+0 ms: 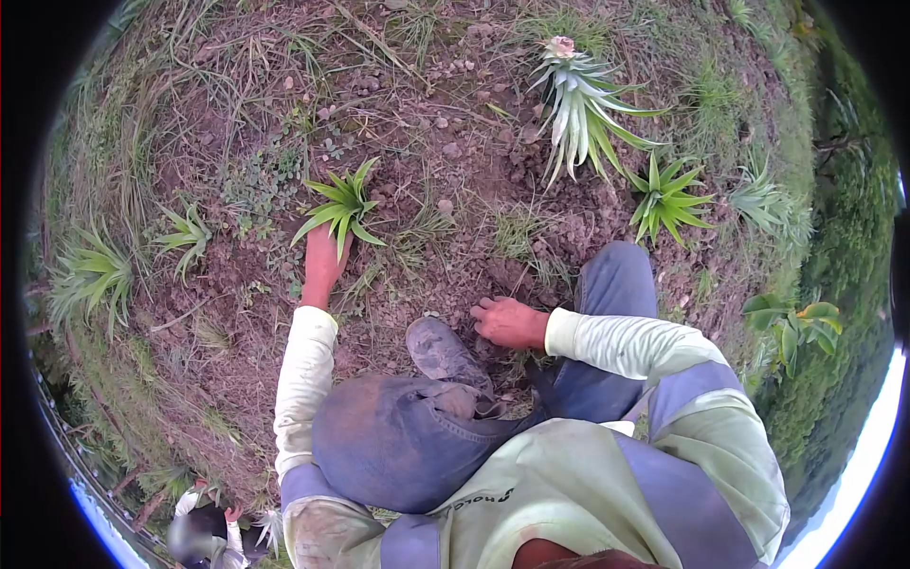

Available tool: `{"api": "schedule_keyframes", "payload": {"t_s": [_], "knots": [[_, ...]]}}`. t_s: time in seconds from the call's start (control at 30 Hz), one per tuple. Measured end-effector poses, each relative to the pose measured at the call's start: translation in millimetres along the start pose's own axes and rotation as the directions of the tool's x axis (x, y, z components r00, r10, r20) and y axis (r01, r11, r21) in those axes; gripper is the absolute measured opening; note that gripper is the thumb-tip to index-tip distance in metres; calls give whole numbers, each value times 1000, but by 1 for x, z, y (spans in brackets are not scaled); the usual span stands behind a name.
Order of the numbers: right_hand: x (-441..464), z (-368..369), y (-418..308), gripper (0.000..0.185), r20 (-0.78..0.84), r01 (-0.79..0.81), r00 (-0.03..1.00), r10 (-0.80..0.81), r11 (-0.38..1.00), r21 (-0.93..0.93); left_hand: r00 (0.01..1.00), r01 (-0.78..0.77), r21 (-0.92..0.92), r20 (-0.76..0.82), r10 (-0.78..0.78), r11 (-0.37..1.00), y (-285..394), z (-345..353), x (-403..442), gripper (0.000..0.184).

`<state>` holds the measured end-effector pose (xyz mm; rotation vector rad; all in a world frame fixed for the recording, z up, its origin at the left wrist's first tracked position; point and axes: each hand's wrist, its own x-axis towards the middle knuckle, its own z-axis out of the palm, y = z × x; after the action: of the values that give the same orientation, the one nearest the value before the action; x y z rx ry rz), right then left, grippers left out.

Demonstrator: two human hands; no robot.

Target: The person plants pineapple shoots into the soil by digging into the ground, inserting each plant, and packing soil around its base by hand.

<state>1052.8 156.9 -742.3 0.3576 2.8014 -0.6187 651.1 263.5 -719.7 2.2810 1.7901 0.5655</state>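
My left hand reaches down to the base of a small green pineapple plant and is closed around its lower part. The leaves spread over the hand and hide the fingertips. My right hand is low over the soil between my boot and my bent knee. Its fingers are curled inward, and whatever may be inside them is hidden.
A larger pale pineapple plant lies at the upper right, near a bright green one. Smaller plants stand at the left. Grass and clods cover the reddish soil. Another person is at the lower left.
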Motion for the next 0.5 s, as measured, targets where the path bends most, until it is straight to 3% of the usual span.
{"api": "schedule_keyframes", "payload": {"t_s": [0.07, 0.1, 0.17, 0.2, 0.27, 0.3, 0.33, 0.37, 0.43, 0.47, 0.5], "knots": [[-4, -60, 14, 33, -269, -63, 955, 128, 969, 237, 998, 57, -71, 5, -57, 996, 8, -9, -3, 42], [-14, -106, 24, 39, -441, -117, 869, 225, 959, 259, 999, 54, -68, 10, -53, 996, 15, -15, -6, 42], [-32, -160, 68, 45, -680, -338, 535, 501, 865, 372, 973, 227, -126, 69, -220, 966, 34, -31, -10, 49], [-43, -177, 93, 49, -751, -446, 240, 615, 757, 478, 965, 257, -115, 86, -248, 960, 43, -41, -11, 59], [-69, -187, 149, 64, -675, -608, -86, 733, 498, 618, 957, 289, -106, 61, -284, 951, 48, -47, -24, 65], [-78, -180, 171, 76, -589, -641, -140, 796, 381, 666, 945, 327, -104, 43, -325, 939, 50, -51, -30, 71], [-83, -166, 192, 80, -538, -713, -128, 833, 300, 634, 940, 340, -100, 56, -336, 935, 58, -62, -33, 79], [-81, -156, 207, 80, -543, -707, -127, 830, 308, 637, 941, 339, -93, 47, -336, 936, 65, -70, -34, 79], [-81, -151, 213, 77, -322, -564, -18, 947, 256, 785, 956, 292, -87, 29, -290, 953, 78, -81, -37, 79], [-82, -150, 218, 67, -33, -160, 172, 985, 61, 985, 962, 274, -115, 19, -273, 955, 84, -86, -36, 77], [-77, -143, 217, 46, 40, 144, 260, 965, -80, 986, 963, 268, -111, 19, -267, 957, 91, -90, -33, 77]]}}
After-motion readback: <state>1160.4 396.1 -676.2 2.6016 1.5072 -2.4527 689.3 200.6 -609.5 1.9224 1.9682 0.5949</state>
